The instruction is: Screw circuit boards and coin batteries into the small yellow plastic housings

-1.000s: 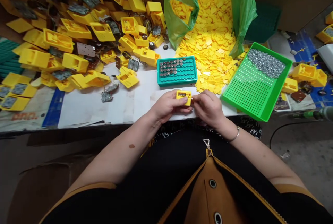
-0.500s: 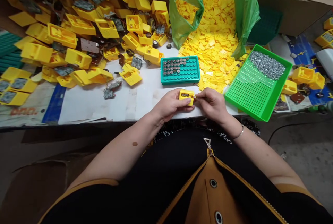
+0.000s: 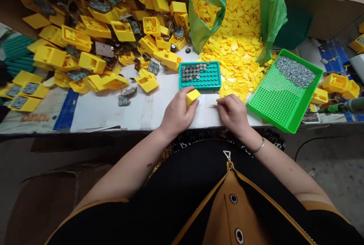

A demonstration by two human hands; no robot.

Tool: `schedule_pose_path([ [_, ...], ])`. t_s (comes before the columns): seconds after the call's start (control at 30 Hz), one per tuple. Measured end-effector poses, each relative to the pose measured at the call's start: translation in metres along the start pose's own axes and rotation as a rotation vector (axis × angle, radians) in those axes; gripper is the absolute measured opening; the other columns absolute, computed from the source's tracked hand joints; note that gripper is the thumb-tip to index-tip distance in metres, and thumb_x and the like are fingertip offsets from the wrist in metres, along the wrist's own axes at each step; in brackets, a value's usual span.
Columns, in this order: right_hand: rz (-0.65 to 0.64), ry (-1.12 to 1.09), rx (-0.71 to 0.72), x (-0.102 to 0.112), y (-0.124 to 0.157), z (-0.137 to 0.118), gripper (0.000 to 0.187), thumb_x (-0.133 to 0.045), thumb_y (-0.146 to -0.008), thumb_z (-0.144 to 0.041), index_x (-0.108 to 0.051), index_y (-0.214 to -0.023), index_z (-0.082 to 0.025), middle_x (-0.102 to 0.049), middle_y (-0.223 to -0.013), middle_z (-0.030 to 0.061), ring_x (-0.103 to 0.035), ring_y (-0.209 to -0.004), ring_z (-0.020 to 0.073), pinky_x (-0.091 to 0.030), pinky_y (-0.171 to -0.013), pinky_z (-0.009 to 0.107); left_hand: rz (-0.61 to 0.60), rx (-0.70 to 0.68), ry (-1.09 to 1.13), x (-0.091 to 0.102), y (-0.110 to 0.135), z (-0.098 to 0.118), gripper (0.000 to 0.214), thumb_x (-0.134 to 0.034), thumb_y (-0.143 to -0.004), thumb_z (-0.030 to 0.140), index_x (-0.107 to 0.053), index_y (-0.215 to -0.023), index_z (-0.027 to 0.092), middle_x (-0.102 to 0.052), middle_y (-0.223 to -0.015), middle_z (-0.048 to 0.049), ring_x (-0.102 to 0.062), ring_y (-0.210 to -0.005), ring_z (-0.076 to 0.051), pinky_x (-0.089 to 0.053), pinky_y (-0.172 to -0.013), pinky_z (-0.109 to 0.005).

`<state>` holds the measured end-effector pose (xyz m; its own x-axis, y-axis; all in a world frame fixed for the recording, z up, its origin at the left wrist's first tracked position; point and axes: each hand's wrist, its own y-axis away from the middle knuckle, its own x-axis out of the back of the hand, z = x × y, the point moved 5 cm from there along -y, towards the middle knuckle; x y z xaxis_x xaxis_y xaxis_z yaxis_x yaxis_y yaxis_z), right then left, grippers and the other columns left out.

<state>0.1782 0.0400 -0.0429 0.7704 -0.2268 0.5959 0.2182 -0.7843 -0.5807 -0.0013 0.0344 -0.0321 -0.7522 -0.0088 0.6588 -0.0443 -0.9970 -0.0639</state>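
My left hand point(image 3: 179, 110) is closed around a small yellow plastic case point(image 3: 193, 97), whose plain side faces up. To its right, apart from the case, my right hand point(image 3: 233, 112) is pinched, with a tiny yellow piece point(image 3: 216, 100) showing at the fingertips. The exact kind of that piece is too small to make out. Just beyond both hands lies a teal tray point(image 3: 211, 82) of round pockets, with button cells point(image 3: 191, 72) filling part of its left and back rows. White paper point(image 3: 207, 112) covers the table under my hands.
Many yellow casings point(image 3: 75, 38) with wires and grey parts are heaped at the left. A green plastic bag point(image 3: 273, 17) spills flat yellow pieces point(image 3: 236, 44) at the back. On the right are a green perforated basket point(image 3: 292, 125) with small screws point(image 3: 295, 71) and an electric screwdriver point(image 3: 338, 107).
My left hand has drawn the yellow case leftward and turned it so its slotted face no longer shows. My right hand has parted from the case. The view has shifted slightly.
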Motion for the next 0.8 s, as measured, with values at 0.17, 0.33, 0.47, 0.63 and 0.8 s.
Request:
schedule_pose_path([
  [0.17, -0.111, 0.193, 0.11, -0.01, 0.003, -0.007, 0.018, -0.048, -0.094, -0.019, -0.064, -0.086, -0.017, -0.062, -0.078, 0.0073, -0.054, -0.075, 0.0195, -0.045, -0.068, 0.031, -0.085, -0.245, -0.568, -0.016, 0.005, -0.004, 0.051, -0.051, -0.091, 0.028, -0.049, -0.139, 0.011, -0.054, -0.13, -0.0231, -0.053, -0.117, -0.035, -0.043, -0.098, -0.053],
  [0.33, -0.179, 0.287, 0.119, -0.015, 0.003, -0.008, 0.019, -0.048, -0.093, -0.017, -0.064, -0.084, -0.015, -0.06, -0.078, 0.0086, -0.05, -0.076, 0.0206, -0.04, -0.069, 0.032, 0.051, -0.373, -0.461, -0.011, 0.006, -0.008, 0.044, -0.051, -0.092, 0.03, -0.055, -0.133, 0.015, -0.056, -0.117, -0.0175, -0.054, -0.11, -0.028, -0.046, -0.095, -0.046],
  [0.47, -0.208, 0.345, 0.138, -0.016, 0.004, -0.011, 0.019, -0.048, -0.093, -0.016, -0.064, -0.083, -0.014, -0.06, -0.08, 0.0094, -0.049, -0.077, 0.0206, -0.039, -0.07, 0.032, 0.261, -0.509, -0.312, 0.0, 0.009, -0.003, 0.038, -0.057, -0.089, 0.03, -0.06, -0.126, 0.018, -0.054, -0.115, -0.0135, -0.054, -0.107, -0.024, -0.046, -0.094, -0.04],
  [0.63, -0.229, 0.396, 0.158, -0.017, 0.004, -0.013, 0.018, -0.048, -0.092, -0.015, -0.064, -0.084, -0.016, -0.06, -0.08, 0.0089, -0.048, -0.077, 0.021, -0.038, -0.07, 0.032, 0.216, -0.545, -0.342, -0.005, 0.01, 0.0, 0.034, -0.058, -0.089, 0.029, -0.065, -0.121, 0.022, -0.055, -0.113, -0.013, -0.055, -0.103, -0.024, -0.046, -0.088, -0.04],
  [0.8, -0.242, 0.405, 0.155, -0.017, 0.004, -0.013, 0.018, -0.047, -0.093, -0.016, -0.063, -0.084, -0.016, -0.061, -0.08, 0.0094, -0.048, -0.078, 0.0217, -0.038, -0.07, 0.033, 0.124, -0.52, -0.44, -0.009, 0.008, -0.004, 0.034, -0.058, -0.089, 0.031, -0.066, -0.121, 0.02, -0.058, -0.107, -0.014, -0.056, -0.096, -0.025, -0.048, -0.082, -0.039],
])
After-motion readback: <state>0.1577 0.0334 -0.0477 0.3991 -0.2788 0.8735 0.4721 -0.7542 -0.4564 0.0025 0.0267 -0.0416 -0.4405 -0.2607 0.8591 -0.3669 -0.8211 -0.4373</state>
